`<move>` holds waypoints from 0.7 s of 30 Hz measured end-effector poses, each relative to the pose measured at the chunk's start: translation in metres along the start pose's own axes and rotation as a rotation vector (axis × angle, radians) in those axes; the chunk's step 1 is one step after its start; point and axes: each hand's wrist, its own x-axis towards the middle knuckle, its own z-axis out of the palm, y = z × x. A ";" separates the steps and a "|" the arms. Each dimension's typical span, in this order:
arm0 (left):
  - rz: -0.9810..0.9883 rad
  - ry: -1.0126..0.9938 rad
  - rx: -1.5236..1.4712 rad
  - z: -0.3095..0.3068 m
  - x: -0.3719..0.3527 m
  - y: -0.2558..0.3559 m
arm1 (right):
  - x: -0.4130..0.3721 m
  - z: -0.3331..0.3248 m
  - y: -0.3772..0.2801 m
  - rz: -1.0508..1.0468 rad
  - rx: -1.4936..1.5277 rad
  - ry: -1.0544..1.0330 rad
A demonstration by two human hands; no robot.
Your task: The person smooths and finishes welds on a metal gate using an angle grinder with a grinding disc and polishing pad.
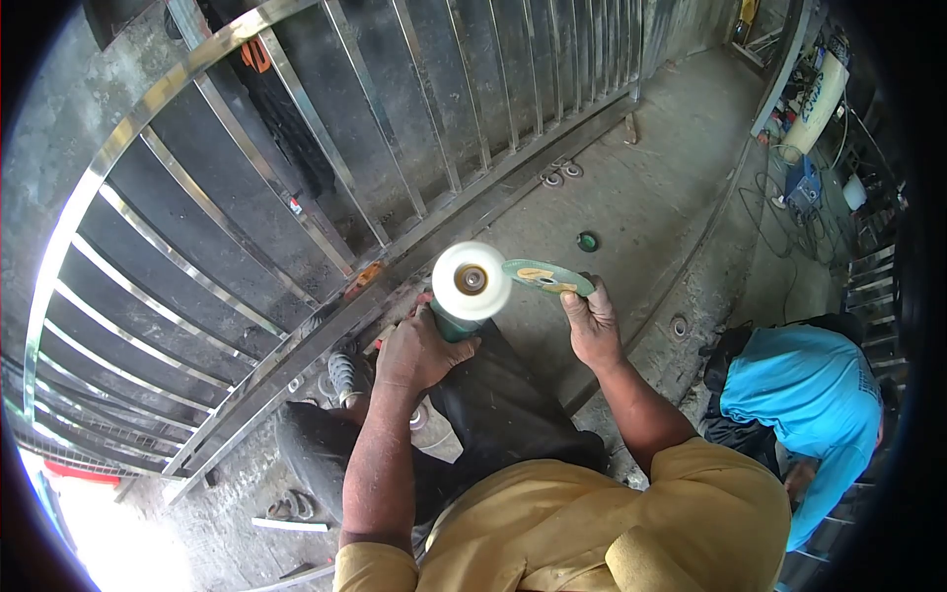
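My left hand [422,347] is wrapped round a dark green body [456,326] topped by a thick white ring [450,259]. A brown, metal-looking centre sits inside the ring, and its kind does not show clearly. In my right hand [595,326], a thin green cutting disc [567,286] with a yellowish label and a small centre hole is pinched at its edge between thumb and fingers. The disc is tilted, its far edge right beside the white ring. Both things are held above my dark-trousered legs.
A large curved metal railing [380,232] with upright bars leans across the left and back. On the concrete floor lie a round green-and-black item [587,241] and several used discs [562,174]. A person in a blue shirt [804,395] crouches at right. Cables and a cylinder [817,107] stand farther back.
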 end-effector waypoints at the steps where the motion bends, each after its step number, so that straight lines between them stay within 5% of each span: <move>1: -0.006 -0.010 0.001 -0.001 0.000 0.001 | -0.001 0.000 0.000 -0.008 -0.002 0.000; 7: -0.012 -0.026 0.024 -0.004 0.000 0.004 | -0.006 -0.001 -0.011 0.008 -0.139 -0.011; 21: -0.016 -0.002 -0.007 -0.002 -0.002 0.003 | -0.010 0.009 -0.039 -0.342 -0.524 0.010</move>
